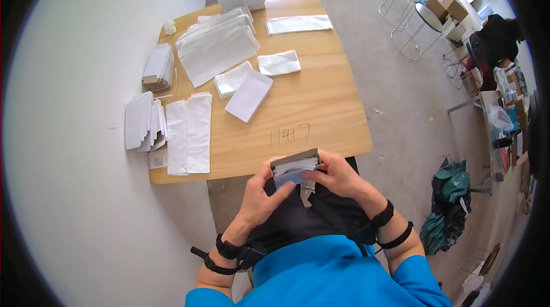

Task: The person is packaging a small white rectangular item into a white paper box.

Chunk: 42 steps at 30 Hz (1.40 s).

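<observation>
Though shadowy, apparently open box [289, 176] between both hands [259, 197] [341, 177]

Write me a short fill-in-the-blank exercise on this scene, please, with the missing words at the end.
1. The number of open boxes held between the left hand and the right hand is ____.
2. From the person's viewpoint, the white wall is on the ____ side of the wooden table.
3. The colour of the person's short-sleeved shirt is ____.
4. The straps around both wrists are coloured ____.

Missing words: one; left; blue; black.
</observation>
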Each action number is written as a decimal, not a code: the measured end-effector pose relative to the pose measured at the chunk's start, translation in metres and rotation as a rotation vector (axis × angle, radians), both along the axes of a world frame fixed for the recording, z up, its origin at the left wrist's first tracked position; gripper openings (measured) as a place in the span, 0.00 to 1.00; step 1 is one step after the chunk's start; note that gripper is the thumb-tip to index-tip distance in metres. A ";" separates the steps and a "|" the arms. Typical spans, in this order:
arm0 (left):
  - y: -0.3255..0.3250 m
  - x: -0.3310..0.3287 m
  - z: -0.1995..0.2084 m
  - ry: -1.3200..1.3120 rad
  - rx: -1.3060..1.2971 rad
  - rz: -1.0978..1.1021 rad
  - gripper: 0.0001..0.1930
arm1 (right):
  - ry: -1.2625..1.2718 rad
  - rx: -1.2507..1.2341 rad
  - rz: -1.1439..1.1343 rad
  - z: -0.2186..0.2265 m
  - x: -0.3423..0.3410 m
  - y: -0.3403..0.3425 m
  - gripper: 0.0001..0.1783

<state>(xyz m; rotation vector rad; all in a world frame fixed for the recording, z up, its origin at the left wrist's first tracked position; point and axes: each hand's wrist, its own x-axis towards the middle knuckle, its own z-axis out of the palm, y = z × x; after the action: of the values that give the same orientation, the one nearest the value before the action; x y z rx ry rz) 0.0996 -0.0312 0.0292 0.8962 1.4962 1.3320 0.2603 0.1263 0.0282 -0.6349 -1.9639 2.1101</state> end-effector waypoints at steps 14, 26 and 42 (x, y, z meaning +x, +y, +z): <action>0.020 -0.023 0.031 0.150 -0.314 -0.357 0.18 | -0.165 0.080 0.282 0.003 0.007 0.005 0.29; 0.005 -0.010 0.017 0.075 -0.300 -0.366 0.11 | -0.144 -0.017 0.330 -0.013 0.026 -0.013 0.36; -0.008 0.008 0.033 0.412 -0.083 -0.291 0.08 | 0.087 0.722 0.044 0.036 0.034 -0.039 0.37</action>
<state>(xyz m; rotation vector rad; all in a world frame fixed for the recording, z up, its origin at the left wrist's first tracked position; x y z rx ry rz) 0.1076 -0.0397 0.0619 1.3351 1.6359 0.9009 0.2943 0.0877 0.0644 -0.3459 -2.4643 1.2517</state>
